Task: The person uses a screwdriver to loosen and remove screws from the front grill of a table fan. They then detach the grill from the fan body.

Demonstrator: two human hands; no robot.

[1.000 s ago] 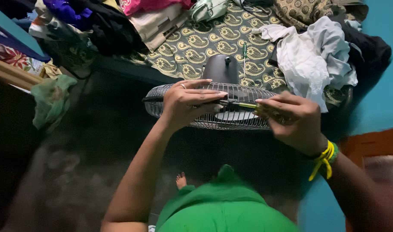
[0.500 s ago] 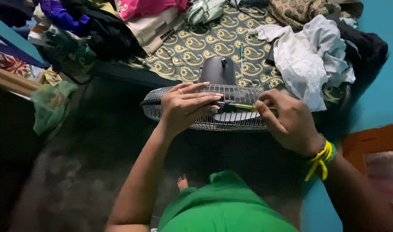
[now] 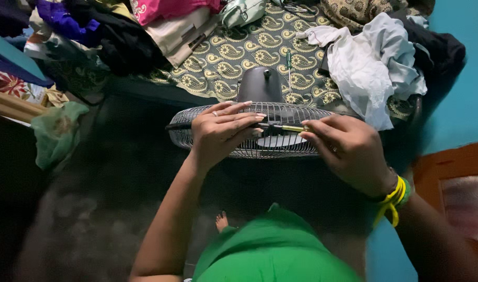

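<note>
One fan (image 3: pixel 260 137) with a wire grille and one dark motor housing (image 3: pixel 260 84). One yellow-handled screwdriver (image 3: pixel 290 128). Two hands: left hand (image 3: pixel 222 131), right hand (image 3: pixel 346 149). One ring on the left hand. One yellow wristband (image 3: pixel 394 199) on the right wrist. One bare foot (image 3: pixel 222 221). One bed (image 3: pixel 234 49) with a paisley cover. One white cloth heap (image 3: pixel 372 65), one green bag (image 3: pixel 56 133).

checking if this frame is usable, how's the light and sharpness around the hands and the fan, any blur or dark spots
Head view: the left hand, right hand, yellow-handled screwdriver and wire fan guard are evenly lit and fairly sharp; the floor at lower left is dark, murky and soft; the paisley bedsheet and white cloth are brighter; the edges look stretched by a wide lens; no glare.
</note>
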